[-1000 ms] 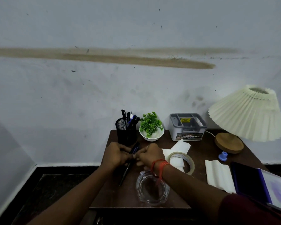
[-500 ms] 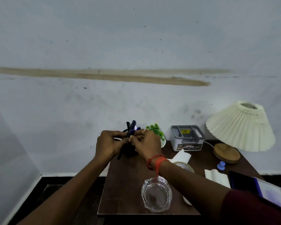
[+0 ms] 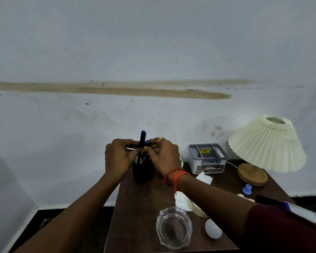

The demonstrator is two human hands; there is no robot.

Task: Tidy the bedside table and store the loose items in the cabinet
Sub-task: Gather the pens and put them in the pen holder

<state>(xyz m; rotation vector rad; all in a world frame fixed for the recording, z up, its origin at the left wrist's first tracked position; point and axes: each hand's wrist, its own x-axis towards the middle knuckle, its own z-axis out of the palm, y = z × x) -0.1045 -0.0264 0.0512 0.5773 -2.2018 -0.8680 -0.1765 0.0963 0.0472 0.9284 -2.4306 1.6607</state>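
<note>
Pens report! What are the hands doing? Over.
Left hand and right hand pinch the pens. Pens upright, lower ends in the black mesh holder. Nothing in the way.

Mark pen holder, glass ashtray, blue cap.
pen holder (image 3: 143,172), head view, front mesh wall.
glass ashtray (image 3: 173,209), head view, far rim.
blue cap (image 3: 247,189), head view, its middle.

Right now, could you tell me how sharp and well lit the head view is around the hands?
Head view: dim, flat light; the left hand and right hand gripping the pens over the mesh pen holder look slightly soft; wide-angle distortion splays the table edges; the glass ashtray shows faint reflections.
</note>
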